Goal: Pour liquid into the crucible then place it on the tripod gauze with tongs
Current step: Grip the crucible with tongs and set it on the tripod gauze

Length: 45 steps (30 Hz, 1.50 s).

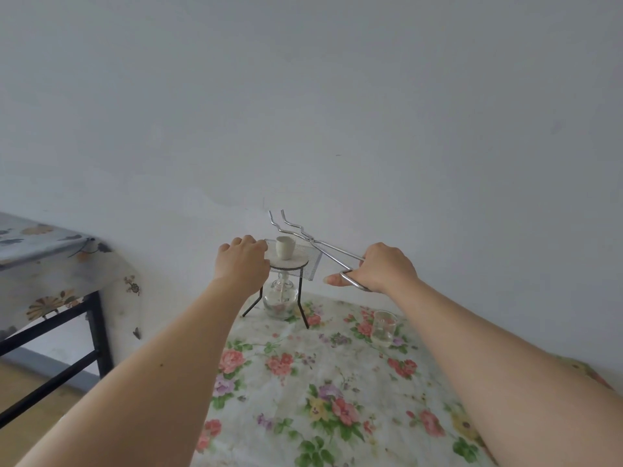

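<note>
Crucible (pixel 285 247) upright on gauze (pixel 290 261); small, light, brittle, glazed-slick: best gripped below rim. Right hand (pixel 381 267), 3 o'clock, clasps parted tongs (pixel 305 234). Left hand (pixel 243 261), 9 o'clock, curled at gauze edge.

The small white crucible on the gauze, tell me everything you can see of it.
The small white crucible is a ceramic-looking cup, upright and uncovered, standing on the pale round centre of the wire gauze atop the black tripod. The metal tongs pass just behind it, tips spread and not gripping it. Its contents cannot be seen.
</note>
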Tool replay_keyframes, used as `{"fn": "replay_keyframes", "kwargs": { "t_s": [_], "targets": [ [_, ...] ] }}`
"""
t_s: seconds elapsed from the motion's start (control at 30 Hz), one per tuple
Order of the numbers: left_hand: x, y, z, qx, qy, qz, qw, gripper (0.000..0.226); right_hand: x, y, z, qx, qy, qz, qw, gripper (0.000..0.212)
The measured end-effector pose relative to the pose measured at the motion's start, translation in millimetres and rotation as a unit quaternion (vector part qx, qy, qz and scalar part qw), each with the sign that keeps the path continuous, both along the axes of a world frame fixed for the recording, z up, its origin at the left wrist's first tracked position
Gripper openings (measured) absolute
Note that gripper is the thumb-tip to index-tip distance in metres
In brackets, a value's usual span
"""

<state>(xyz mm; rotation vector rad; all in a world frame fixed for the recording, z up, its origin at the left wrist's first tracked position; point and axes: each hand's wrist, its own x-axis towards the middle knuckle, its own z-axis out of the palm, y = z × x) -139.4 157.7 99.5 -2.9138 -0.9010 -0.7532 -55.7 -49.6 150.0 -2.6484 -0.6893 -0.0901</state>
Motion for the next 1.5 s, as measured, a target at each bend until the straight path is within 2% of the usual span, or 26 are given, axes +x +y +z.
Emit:
{"fn": "replay_keyframes", "kwargs": {
  "t_s": [0.2,0.43,1.0,1.2,1.33,1.5],
  "targets": [
    [4,-17,9,0.007,-0.002,-0.016,1.0,0.039,-3,-17,8,0.014,-0.054,-0.031,0.998,0.067],
    [16,-53,15,0.018,0.004,-0.047,0.999,0.037,-8,-53,15,-0.05,-0.129,-0.047,0.989,0.065],
    [80,-198,12,0.045,0.02,-0.172,0.984,0.039,11,-193,-10,-0.043,-0.083,-0.153,0.984,0.059],
    [103,-252,-6,0.039,0.043,-0.225,0.973,0.039,23,-249,-32,-0.062,-0.075,-0.23,0.968,0.038],
    [116,-282,-23,0.039,0.067,-0.258,0.963,0.04,32,-283,-53,-0.07,-0.041,-0.271,0.959,0.037],
    [128,-310,-37,0.041,0.089,-0.287,0.953,0.04,32,-314,-76,-0.095,-0.046,-0.291,0.951,0.036]
  ]
}}
